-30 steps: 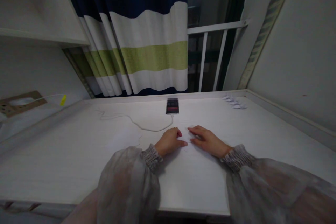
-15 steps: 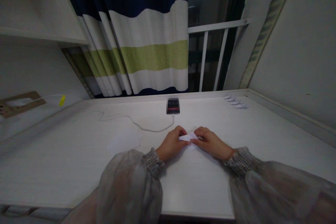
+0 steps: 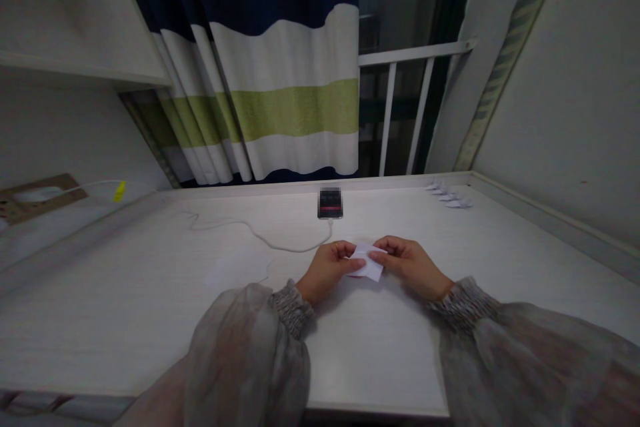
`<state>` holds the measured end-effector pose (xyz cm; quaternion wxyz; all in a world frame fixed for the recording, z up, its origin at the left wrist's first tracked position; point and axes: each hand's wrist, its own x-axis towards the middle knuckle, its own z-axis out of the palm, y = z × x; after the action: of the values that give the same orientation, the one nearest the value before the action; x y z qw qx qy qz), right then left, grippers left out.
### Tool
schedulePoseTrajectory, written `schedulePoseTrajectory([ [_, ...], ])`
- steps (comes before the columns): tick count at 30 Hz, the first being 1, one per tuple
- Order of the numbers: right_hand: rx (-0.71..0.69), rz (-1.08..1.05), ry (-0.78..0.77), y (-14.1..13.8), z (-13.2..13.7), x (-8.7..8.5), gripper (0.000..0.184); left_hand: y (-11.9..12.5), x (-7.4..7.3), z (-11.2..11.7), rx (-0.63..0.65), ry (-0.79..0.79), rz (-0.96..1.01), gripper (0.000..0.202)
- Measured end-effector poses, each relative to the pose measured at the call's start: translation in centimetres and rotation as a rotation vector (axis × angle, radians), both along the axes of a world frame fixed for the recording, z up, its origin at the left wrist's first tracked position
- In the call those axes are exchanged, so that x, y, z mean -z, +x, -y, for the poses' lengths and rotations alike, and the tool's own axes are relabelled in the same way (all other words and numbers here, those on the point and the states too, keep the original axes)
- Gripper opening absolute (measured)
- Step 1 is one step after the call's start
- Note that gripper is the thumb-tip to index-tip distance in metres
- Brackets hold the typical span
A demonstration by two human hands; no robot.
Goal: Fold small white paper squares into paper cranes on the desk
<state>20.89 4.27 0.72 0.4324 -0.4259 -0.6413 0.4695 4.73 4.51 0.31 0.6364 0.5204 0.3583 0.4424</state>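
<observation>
A small folded piece of white paper (image 3: 370,268) is held between my two hands, above the middle of the white desk (image 3: 375,360). My left hand (image 3: 331,268) pinches its left side, thumb on top and fingers curled behind. On the opposite edge my right hand (image 3: 413,267) grips the paper, with its thumb pressed on the upper right part. The fingertips under the paper are hidden. More white paper (image 3: 235,267) lies flat on the desk left of my left hand.
A phone (image 3: 330,203) with a blurred screen stands at the desk's back, a white cable (image 3: 280,247) running left from it. Several small folded white paper pieces (image 3: 449,195) sit in a row at the back right. A wooden board with a plug (image 3: 43,195) is at the left wall.
The folded paper has turned in my hands, and more of its flat face shows now. My right thumb has shifted up along it. Both hands still hold it.
</observation>
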Motion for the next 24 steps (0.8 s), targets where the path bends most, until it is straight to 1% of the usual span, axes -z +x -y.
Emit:
schedulePoseTrajectory([
  [5,0.017,-0.037,0.022,0.0,0.0,-0.1,0.025,0.3,0.1,0.1,-0.022,0.019,0.029,0.034],
  [7,0.023,-0.009,0.054,0.2,-0.1,0.1,0.024,0.3,0.4,0.0,-0.031,0.076,-0.004,0.033],
  [8,0.029,0.021,0.084,0.3,-0.1,0.2,0.024,0.2,0.6,-0.1,-0.048,0.132,-0.041,0.032],
  [10,0.043,0.122,0.199,0.6,-0.2,0.2,0.020,0.0,0.8,-0.2,-0.120,0.325,-0.189,0.028],
  [11,0.043,0.189,0.289,0.8,-0.2,0.2,0.016,-0.2,0.8,-0.2,-0.164,0.463,-0.300,0.026],
  [13,0.019,0.321,0.509,1.1,-0.2,0.0,0.010,-0.6,0.7,-0.2,-0.222,0.794,-0.561,0.020],
  [15,0.003,0.422,0.722,1.5,-0.3,-0.2,0.009,-1.0,0.4,-0.2,-0.227,1.087,-0.764,0.017],
  [16,0.002,0.466,0.812,1.6,-0.3,-0.3,0.010,-1.1,0.3,-0.2,-0.213,1.187,-0.835,0.017],
  [17,0.000,0.511,0.887,1.6,-0.4,-0.2,0.011,-1.2,0.2,-0.2,-0.197,1.254,-0.890,0.018],
  [18,-0.010,0.559,0.951,1.7,-0.5,-0.1,0.012,-1.3,0.1,-0.2,-0.174,1.292,-0.934,0.019],
  [20,-0.063,0.652,1.038,1.5,-0.6,0.3,0.012,-1.5,0.1,-0.2,-0.106,1.304,-1.002,0.021],
  [22,-0.140,0.726,1.077,1.3,-0.6,0.8,0.014,-1.6,0.1,-0.1,-0.012,1.285,-1.045,0.021],
  [24,-0.208,0.768,1.073,1.0,-0.4,1.1,0.017,-2.0,0.0,0.1,0.101,1.256,-1.071,0.022],
])
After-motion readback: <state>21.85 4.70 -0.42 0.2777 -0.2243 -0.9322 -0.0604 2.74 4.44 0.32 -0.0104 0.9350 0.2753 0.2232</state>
